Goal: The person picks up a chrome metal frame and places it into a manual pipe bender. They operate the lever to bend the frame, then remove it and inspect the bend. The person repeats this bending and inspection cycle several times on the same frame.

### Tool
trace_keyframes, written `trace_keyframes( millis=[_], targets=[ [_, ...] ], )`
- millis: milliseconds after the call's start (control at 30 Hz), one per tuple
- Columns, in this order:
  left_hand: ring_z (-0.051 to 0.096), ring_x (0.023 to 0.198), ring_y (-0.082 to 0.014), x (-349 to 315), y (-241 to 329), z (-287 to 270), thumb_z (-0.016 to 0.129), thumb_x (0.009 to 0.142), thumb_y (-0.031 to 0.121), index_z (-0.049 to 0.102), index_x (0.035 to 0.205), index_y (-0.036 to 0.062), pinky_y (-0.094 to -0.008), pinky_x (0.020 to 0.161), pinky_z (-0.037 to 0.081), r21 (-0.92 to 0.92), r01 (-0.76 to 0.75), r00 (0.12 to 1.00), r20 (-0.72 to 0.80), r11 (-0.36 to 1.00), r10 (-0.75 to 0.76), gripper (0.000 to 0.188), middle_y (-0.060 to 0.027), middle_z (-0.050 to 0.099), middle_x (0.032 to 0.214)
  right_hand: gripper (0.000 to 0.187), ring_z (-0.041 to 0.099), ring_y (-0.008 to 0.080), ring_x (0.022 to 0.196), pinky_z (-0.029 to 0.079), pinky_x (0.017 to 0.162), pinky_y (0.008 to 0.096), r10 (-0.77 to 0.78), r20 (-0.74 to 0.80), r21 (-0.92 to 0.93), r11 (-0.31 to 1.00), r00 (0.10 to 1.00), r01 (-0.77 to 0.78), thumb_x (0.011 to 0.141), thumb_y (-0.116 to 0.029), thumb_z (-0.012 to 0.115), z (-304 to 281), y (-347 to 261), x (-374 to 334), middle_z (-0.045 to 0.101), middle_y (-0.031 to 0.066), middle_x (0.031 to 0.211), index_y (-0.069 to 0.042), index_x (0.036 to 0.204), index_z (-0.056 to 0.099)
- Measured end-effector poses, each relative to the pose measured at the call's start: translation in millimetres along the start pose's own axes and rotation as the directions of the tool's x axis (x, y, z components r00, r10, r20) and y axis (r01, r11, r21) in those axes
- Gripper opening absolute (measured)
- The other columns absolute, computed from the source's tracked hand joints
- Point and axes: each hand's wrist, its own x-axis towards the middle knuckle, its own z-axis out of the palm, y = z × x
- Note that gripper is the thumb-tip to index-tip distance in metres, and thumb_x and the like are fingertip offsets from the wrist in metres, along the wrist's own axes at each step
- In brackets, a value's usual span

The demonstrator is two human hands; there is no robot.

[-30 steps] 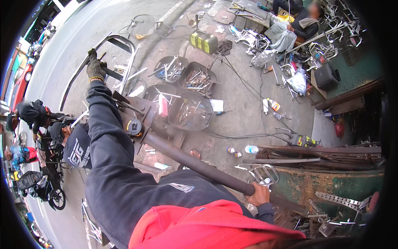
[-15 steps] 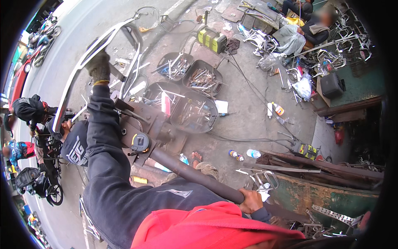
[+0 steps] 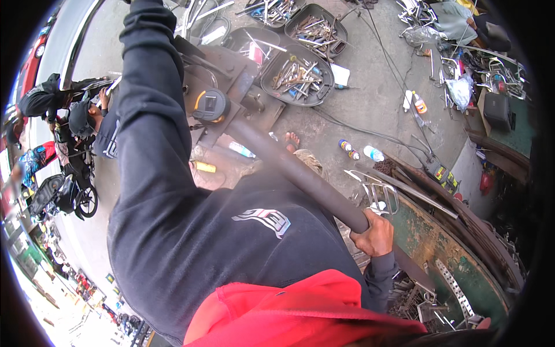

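Observation:
My right hand (image 3: 374,234) is bare and wrapped round a thick dark metal pipe (image 3: 306,173). From there the pipe slants up and left to a heavy brown steel bench fixture (image 3: 217,69). A black-and-orange tape measure (image 3: 210,106) lies on the fixture, beside the pipe's far end. My left arm (image 3: 153,104), in a dark sleeve, stretches to the top edge, where the left hand is out of the picture. Past the fixture, an open dark case (image 3: 322,95) holds wrenches and other loose tools.
Another tool-filled case (image 3: 342,43) sits behind. Bottles (image 3: 374,153) and cables (image 3: 376,136) lie on the ground. A rusty green metal sheet (image 3: 445,243) stands at right near my hand. At left, a capped person (image 3: 87,118) is close to my arm, with a motorcycle (image 3: 81,196) nearby.
The view has tilted down, so scene contents sit higher. My gloved left hand and most of the bent pale tubing it was at have left the picture. My right hand still grips the pipe.

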Motion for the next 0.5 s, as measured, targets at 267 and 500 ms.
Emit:
trace_keyframes(
  millis=[267, 500],
  targets=[
    [0.067, 0.092, -0.0324, 67, 53, 6, 0.06, 0.083, 0.013, 0.066, 0.123, 0.0127, -0.0415, 0.08, 0.053, -0.24, -0.181, 0.943, -0.317, 0.954, 0.099, 0.041, -0.0121, 0.07, 0.098, 0.04, 0.068, 0.0407, 0.083, 0.054, 0.075, 0.0484, 0.045, 0.179, -0.113, 0.993, 0.983, -0.024, 0.06, -0.023, 0.078, 0, 1, 34, 0.071, 0.0188, 0.084, -0.01, 0.097, 0.069],
    [0.066, 0.092, -0.032, 155, 125, 14, 0.064, 0.08, 0.012, 0.066, 0.124, 0.0123, -0.0408, 0.08, 0.053, -0.284, -0.367, 0.783, -0.609, 0.886, 0.129, 0.044, -0.0117, 0.07, 0.098, 0.041, 0.068, 0.0404, 0.077, 0.054, 0.072, 0.0495, 0.027, 0.089, -0.159, 0.987, 0.996, -0.013, 0.058, -0.022, 0.077, 11, 3, 32, 0.07, 0.0194, 0.078, -0.011, 0.096, 0.07]
  ],
)
